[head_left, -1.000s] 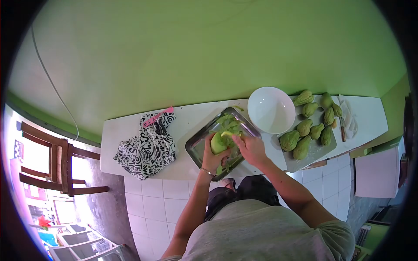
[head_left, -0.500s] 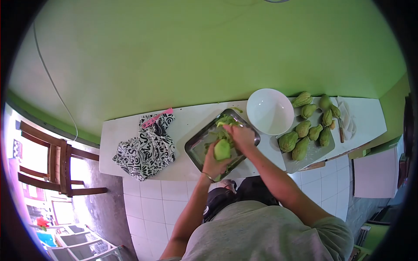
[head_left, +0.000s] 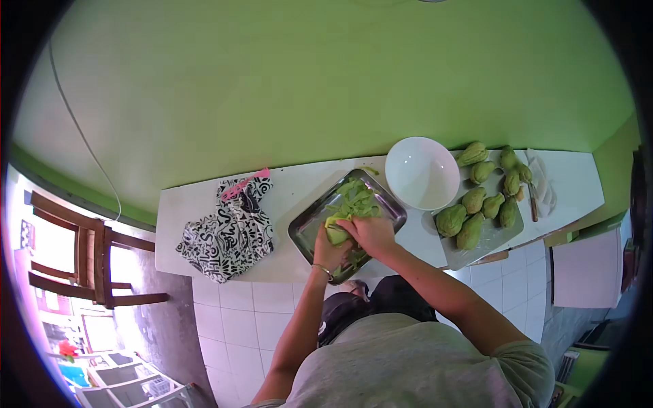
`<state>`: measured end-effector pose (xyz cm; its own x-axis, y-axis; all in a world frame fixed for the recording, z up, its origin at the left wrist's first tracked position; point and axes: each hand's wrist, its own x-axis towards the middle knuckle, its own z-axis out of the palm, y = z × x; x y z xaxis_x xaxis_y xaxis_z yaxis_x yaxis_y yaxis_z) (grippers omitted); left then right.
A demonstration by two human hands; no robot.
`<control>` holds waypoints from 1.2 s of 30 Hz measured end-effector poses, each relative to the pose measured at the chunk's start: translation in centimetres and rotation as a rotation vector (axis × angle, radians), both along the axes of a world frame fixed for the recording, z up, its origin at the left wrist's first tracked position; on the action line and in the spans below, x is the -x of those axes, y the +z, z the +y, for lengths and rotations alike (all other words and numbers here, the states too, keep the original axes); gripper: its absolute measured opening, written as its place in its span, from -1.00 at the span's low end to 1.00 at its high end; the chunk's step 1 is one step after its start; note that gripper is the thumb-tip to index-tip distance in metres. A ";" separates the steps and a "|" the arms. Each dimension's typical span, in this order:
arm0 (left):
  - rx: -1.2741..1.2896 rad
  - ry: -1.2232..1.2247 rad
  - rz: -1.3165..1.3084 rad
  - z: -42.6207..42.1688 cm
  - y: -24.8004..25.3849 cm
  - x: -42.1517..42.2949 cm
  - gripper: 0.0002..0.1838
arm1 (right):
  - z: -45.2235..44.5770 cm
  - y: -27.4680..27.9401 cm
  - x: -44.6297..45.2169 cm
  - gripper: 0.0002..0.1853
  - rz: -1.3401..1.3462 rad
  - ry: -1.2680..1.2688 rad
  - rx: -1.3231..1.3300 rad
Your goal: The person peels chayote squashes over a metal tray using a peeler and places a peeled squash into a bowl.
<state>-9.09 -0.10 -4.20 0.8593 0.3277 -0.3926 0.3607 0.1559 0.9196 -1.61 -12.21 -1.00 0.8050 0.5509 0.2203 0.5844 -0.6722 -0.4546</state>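
Observation:
My left hand point(head_left: 329, 250) is wrapped round a pale green, peeled-looking vegetable point(head_left: 335, 232) above a metal tray point(head_left: 301, 234). Against the right side of that vegetable is my right hand point(head_left: 373, 235), its fingers closed on something too small to make out; a yellow-green edge shows at the fingertips. Green peelings point(head_left: 355, 197) lie heaped in the tray beyond both hands. A white bowl point(head_left: 422, 173) stands just right of the tray.
Several green pear-shaped vegetables point(head_left: 469, 233) sit on a grey board point(head_left: 495, 239) at the right. Beyond them are a wooden-handled knife point(head_left: 534, 207) and a white cloth point(head_left: 544, 187). Black-and-white patterned fabric point(head_left: 228, 234) lies left of the tray.
My right hand went out over the peelings and has come back against the vegetable. My left hand has tilted the vegetable, which was more upright half a second ago.

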 end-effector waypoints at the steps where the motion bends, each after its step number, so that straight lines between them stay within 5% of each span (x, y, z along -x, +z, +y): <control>1: 0.016 -0.012 0.068 0.3 0.6 0.0 -0.30 | 0.6 -0.2 -0.3 -0.44 -0.015 -0.031 0.023; 6: -0.458 -0.138 -0.403 -2.0 2.7 0.8 -0.38 | -0.1 -2.1 -4.3 -0.39 0.107 -0.155 0.142; 10: -0.049 -0.036 -0.056 -1.9 3.7 0.7 -0.32 | -2.4 -0.4 -4.5 -0.37 0.287 -0.168 0.037; 14: -0.435 -0.127 -0.494 0.4 -0.7 0.3 -0.27 | -3.1 1.6 -2.7 -0.38 0.344 -0.203 -0.129; 19: 0.062 -0.024 -0.203 0.0 2.4 0.2 -0.27 | -3.0 2.8 1.6 -0.48 0.221 -0.054 -0.189; 26: 0.097 -0.077 -0.164 -1.4 2.5 0.3 -0.22 | -1.9 1.8 0.4 -0.51 -0.100 0.061 -0.128; 29: 0.008 -0.130 -0.208 -3.1 2.1 1.4 -0.16 | -1.1 0.4 -4.5 -0.47 -0.034 -0.198 0.024; 31: 0.270 -0.068 -0.068 -3.9 2.4 1.5 -0.08 | -1.4 0.9 -4.9 -0.46 0.032 -0.140 -0.017; 36: 0.236 0.022 -0.188 -1.6 3.9 0.8 -0.43 | -1.9 3.5 -0.7 -0.46 0.117 -0.024 -0.189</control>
<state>-9.86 -1.67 -0.27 0.9177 0.2662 -0.2950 0.1818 0.3789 0.9074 -0.92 -14.13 2.53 0.8436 0.4889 0.2221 0.5050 -0.5815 -0.6378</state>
